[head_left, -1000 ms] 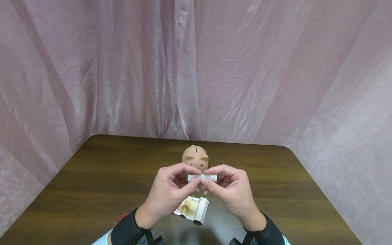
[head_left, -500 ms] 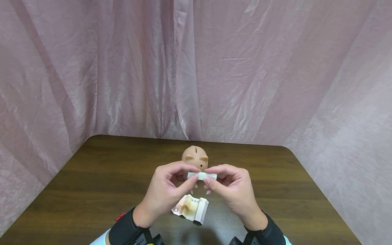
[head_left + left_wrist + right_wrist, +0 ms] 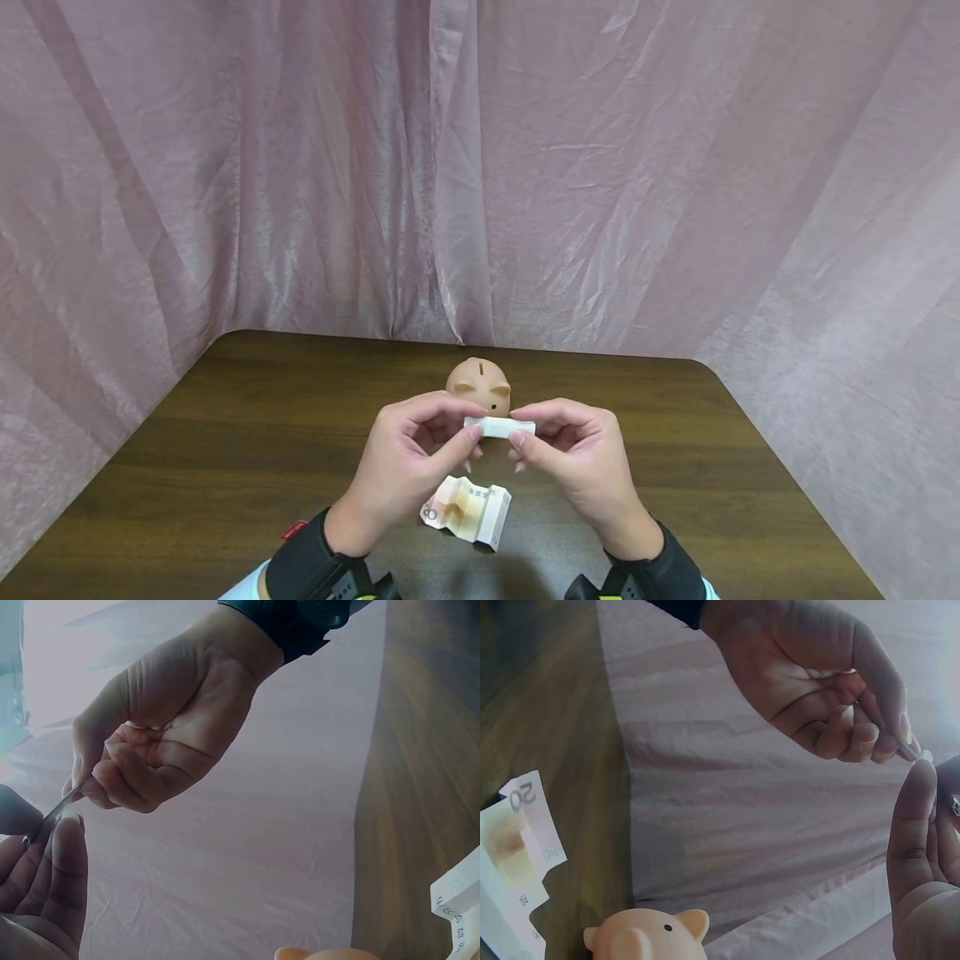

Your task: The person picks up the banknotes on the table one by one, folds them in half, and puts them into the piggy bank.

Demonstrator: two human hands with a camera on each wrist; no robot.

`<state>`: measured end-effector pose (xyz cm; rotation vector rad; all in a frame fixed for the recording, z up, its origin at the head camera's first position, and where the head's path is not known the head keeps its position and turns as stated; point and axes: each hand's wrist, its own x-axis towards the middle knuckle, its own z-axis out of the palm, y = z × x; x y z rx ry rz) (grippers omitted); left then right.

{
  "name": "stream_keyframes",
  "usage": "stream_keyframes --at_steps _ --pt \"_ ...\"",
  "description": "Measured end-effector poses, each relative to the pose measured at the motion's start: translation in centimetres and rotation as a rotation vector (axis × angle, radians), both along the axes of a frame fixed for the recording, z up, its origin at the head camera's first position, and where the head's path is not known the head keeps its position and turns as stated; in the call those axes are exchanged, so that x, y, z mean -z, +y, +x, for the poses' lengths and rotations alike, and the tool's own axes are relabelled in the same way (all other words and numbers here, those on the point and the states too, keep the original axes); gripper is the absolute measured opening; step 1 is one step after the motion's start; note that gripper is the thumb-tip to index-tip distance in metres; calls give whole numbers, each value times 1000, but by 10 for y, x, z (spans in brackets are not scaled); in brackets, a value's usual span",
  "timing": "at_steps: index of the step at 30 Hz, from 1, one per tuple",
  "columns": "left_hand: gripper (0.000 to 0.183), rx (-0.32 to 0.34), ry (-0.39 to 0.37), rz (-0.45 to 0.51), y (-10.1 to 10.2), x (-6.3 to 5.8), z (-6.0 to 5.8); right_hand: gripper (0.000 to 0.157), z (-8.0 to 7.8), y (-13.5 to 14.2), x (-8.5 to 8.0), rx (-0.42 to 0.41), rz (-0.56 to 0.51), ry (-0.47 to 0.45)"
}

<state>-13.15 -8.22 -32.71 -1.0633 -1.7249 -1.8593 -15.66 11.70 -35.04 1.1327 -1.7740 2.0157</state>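
Observation:
Above the table, a small white folded strip [image 3: 499, 427], seemingly paper, is held level between both hands. At its left end, the left hand [image 3: 405, 442] pinches it between thumb and index finger. The right hand [image 3: 573, 442] pinches the opposite end in the same manner. Both hands' other fingers curl in below. Seen edge-on in the left wrist view, the strip looks thin. A creased banknote [image 3: 467, 510], with fold lines standing up in a zigzag, lies on the table below the hands. Behind the strip stands a peach piggy bank [image 3: 478, 383], slot on top, its lower front hidden.
The brown wooden table [image 3: 300, 417] has rounded far corners. Pink curtains [image 3: 562, 167] hang behind it and along both sides. Each wrist wears a black strap with a camera mount.
The hands have drawn slightly apart and lifted a little. Their fingertips have slid outward along the strip, showing more of its middle. Banknote and piggy bank stay in place.

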Motion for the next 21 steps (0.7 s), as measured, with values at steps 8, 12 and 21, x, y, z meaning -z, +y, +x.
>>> stream_keyframes --at_steps 8,12,21 --pt "23 -1 -12 1 -1 0 -1 23 -2 2 0 -23 -7 -22" --pt "23 -6 -31 -8 -2 -1 -1 21 -3 3 0 -35 -14 -32" --pt "21 -50 -57 -75 -2 4 -6 18 2 2 -9 65 81 -33"
